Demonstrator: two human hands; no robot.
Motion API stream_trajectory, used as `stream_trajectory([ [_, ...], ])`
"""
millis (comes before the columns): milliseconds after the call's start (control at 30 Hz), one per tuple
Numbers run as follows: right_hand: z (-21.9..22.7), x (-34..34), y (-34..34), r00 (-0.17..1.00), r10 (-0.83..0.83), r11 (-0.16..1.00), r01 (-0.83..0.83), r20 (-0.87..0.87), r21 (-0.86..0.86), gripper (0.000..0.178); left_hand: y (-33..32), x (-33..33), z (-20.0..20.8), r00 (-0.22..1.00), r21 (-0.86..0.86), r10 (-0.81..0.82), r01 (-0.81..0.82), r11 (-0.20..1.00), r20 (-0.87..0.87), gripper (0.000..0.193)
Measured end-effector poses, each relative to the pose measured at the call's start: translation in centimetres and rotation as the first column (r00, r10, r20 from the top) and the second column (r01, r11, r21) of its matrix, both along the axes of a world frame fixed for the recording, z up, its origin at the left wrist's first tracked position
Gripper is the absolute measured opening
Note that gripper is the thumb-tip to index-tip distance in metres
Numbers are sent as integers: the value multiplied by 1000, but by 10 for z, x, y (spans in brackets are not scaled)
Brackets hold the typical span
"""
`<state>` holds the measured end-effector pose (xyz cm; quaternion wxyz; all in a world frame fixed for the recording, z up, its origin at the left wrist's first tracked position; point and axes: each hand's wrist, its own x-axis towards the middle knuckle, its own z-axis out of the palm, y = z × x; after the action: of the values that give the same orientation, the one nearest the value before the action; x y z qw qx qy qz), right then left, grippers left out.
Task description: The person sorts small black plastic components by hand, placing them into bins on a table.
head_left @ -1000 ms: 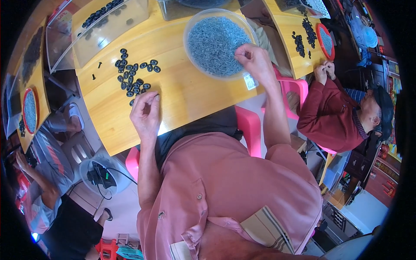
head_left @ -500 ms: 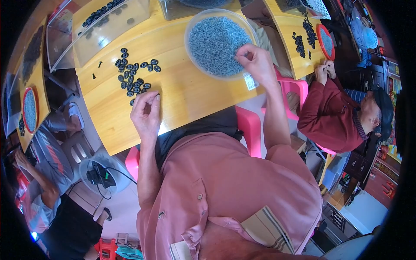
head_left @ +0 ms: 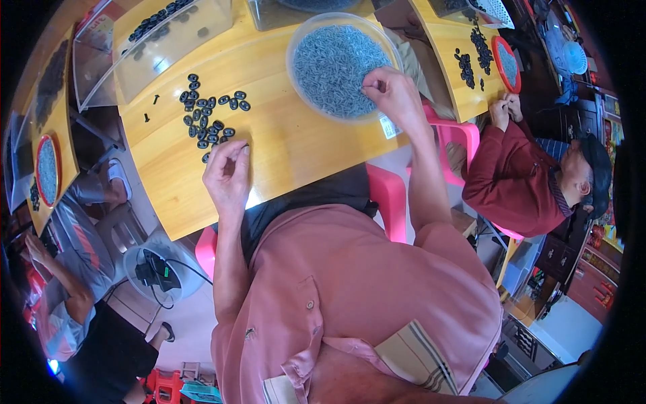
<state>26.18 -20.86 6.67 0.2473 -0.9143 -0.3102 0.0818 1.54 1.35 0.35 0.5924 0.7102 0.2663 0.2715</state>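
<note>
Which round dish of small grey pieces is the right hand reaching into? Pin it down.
The big clear dish on the wooden table directly ahead; the right hand rests over its near rim. The others are smaller, red-rimmed, on neighbouring tables.

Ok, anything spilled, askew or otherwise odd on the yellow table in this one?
Little stands out. A couple of small black pieces lie apart from the loose heap of black oval parts near the left hand. The grey bits stay inside the clear bowl, where the right hand reaches.
</note>
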Motion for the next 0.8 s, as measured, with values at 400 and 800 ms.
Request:
stream_trajectory([
  [400, 11, -6, 4, 888, -38, 867, 258, -458, 427, 8, 4, -5, -8, 1000, 33, 22, -21, 999, -20, 12],
  [800, 0, -102, 122, 786, 403, 850, -132, -469, 510, 12, 8, -2, -7, 970, -497, 112, 11, 868, 216, 17],
])
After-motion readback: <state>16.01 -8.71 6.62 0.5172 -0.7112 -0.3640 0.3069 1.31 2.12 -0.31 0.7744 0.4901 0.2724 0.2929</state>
